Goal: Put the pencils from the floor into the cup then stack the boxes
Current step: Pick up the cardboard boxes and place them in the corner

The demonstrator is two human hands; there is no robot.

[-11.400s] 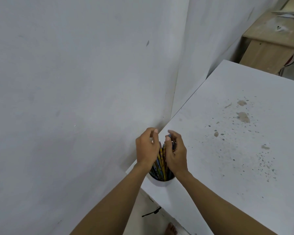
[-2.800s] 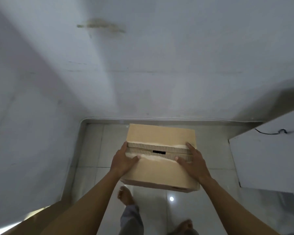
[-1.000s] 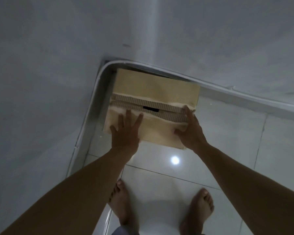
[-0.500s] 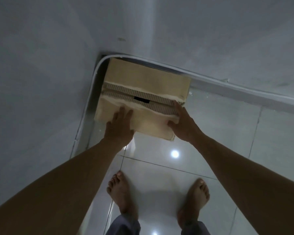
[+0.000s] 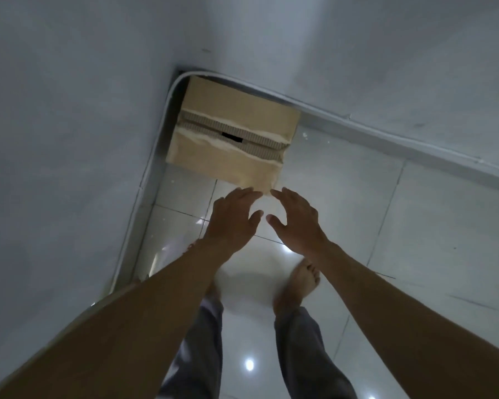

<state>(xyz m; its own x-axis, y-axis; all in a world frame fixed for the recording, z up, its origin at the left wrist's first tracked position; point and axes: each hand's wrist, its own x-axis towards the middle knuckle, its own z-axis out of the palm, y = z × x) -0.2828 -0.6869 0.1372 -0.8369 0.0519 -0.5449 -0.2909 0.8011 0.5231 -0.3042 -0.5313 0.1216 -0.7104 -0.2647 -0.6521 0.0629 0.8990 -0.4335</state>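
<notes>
A tan cardboard box (image 5: 231, 131) stands in the corner where two white walls meet, its top flaps torn along the middle seam. My left hand (image 5: 232, 218) and my right hand (image 5: 296, 218) hover close together just in front of the box's near corner, fingers relaxed and spread, holding nothing. Neither hand touches the box. The cup and pencils are out of view. Whether another box lies under this one I cannot tell.
Glossy white floor tiles (image 5: 357, 203) spread to the right and toward me. White walls (image 5: 69, 125) close in on the left and behind the box, with a pale skirting strip (image 5: 386, 131) along the base. My bare feet (image 5: 300, 280) stand below the hands.
Both hands have let go of the box and drawn back toward me. The box now rests in the corner, and the camera has risen.
</notes>
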